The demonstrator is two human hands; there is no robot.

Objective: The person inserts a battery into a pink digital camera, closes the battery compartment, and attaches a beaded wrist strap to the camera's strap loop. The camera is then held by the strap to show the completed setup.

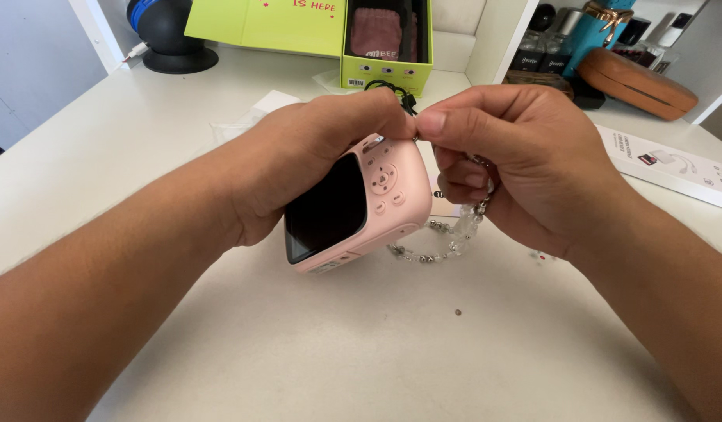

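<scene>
- Left hand [314, 156] wrapped around pink camera [359, 205], centre of frame, raised off white surface [142, 141].
- Right hand [525, 156] pinching clear bead strap [454, 234] at camera's top corner.
- Green box [384, 43] upper centre.

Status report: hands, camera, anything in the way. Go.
Left hand gripping pink camera, screen up. Right hand pinching at camera's top corner, bead strap dangling below. Nothing in the way.

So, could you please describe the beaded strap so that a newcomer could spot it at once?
On the white table, look between the two hands at the pink camera. The beaded strap hangs below the right hand; unlike the black cable behind, it is clear beads with small metal ones.
</scene>
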